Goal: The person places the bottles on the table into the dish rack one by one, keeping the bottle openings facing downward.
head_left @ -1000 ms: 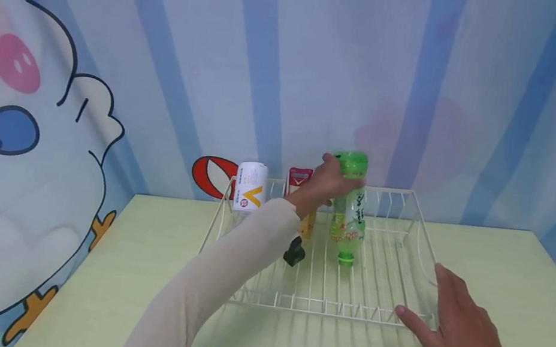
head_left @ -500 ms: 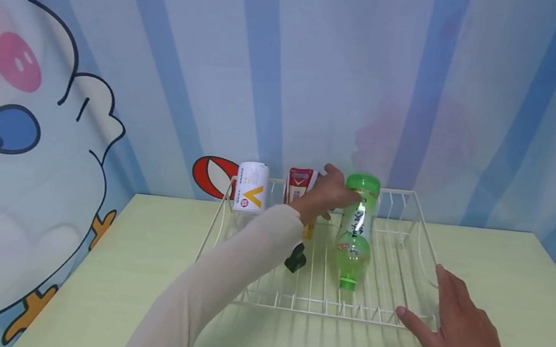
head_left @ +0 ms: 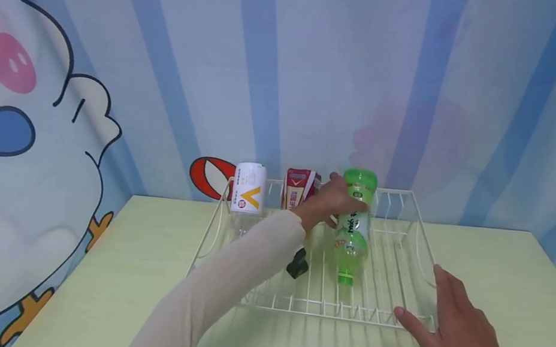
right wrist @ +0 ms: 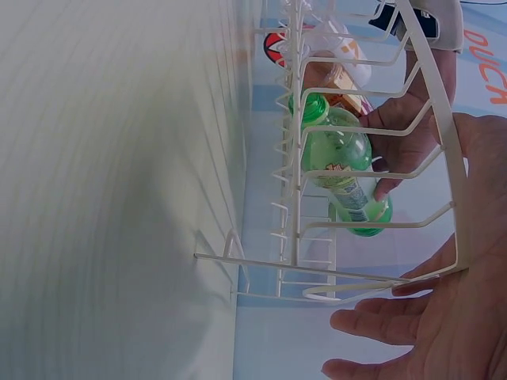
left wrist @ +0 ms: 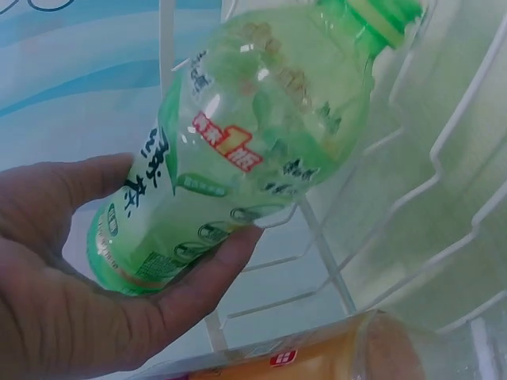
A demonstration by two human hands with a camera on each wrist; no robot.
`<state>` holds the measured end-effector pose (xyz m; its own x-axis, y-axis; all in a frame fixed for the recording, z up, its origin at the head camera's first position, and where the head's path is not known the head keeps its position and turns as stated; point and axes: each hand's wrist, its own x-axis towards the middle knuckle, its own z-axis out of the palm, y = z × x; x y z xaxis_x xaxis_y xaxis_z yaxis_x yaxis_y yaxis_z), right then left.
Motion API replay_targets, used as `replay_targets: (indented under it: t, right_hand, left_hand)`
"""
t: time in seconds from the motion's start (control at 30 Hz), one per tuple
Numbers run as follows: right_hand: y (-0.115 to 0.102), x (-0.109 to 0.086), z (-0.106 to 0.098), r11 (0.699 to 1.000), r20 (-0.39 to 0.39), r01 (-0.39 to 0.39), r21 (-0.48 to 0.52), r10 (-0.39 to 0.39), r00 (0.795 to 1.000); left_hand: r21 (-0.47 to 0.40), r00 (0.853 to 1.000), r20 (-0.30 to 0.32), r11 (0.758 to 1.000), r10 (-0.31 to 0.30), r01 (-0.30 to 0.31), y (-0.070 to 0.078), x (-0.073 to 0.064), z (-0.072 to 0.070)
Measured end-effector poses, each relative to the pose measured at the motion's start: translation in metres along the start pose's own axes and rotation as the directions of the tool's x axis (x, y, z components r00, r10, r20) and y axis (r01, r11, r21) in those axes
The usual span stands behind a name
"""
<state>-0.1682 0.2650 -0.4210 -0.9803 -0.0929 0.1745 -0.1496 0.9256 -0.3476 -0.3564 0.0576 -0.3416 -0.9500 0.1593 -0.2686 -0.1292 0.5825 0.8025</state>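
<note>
In the head view, a green plastic tea bottle (head_left: pixel 352 243) stands cap-down and tilted in a white wire rack (head_left: pixel 394 265). My left hand (head_left: pixel 331 200) grips it near its upturned base. The left wrist view shows the thumb on one side of the bottle (left wrist: pixel 238 134) and the fingers (left wrist: pixel 214 273) on the other. My right hand (head_left: pixel 466 331) touches the rack's front right corner, thumb at the front rim and fingers along the right side. From the right wrist, those fingers (right wrist: pixel 376 324) reach straight out past the corner of the rack (right wrist: pixel 451 158).
Left of the green bottle is a container with a red top (head_left: pixel 298 186); a dark cap (head_left: pixel 298 265) shows below it. A white bottle with a yellow V (head_left: pixel 249 187) occupies the rack's left rear. The pale green table (head_left: pixel 158 239) meets a striped cartoon backdrop (head_left: pixel 321 71).
The green bottle came lower and slightly right in the rack, then rose a little. My left hand moved lower, then right against the bottle. My right hand stayed at the corner.
</note>
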Motion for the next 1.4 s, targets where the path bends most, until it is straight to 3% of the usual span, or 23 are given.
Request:
replay_targets:
  t: [0.2, 0.33, 0.5, 1.1, 1.4]
  right_hand:
    - [-0.0001, -0.0018, 0.0001, 1.000, -0.020, 0.015, 0.004, -0.015, 1.000]
    - [-0.0007, -0.0027, 0.0002, 1.000, -0.031, 0.024, 0.011, -0.024, 0.999]
    - [-0.0013, -0.0021, -0.0002, 1.000, -0.028, 0.022, 0.011, -0.022, 0.999]
    - [-0.0031, -0.0014, 0.0005, 1.000, -0.025, 0.014, 0.010, -0.014, 1.000]
    - [-0.0005, -0.0011, -0.0002, 1.000, -0.010, 0.010, 0.020, -0.010, 1.000]
  left_hand:
    - [0.012, 0.991, -0.131, 1.000, -0.008, 0.009, 0.0055, 0.0013, -0.0037]
    - [0.023, 0.984, -0.178, 1.000, 0.001, 0.003, 0.0050, 0.0030, -0.0029]
    - [0.107, 0.978, -0.208, 0.994, 0.021, 0.002, 0.0025, 0.0054, -0.0013]
    - [0.164, 0.975, -0.220, 0.986, 0.033, 0.004, 0.0005, 0.0040, -0.0005]
    - [0.170, 0.985, -0.166, 0.985, 0.043, -0.015, -0.0019, -0.0039, 0.0007]
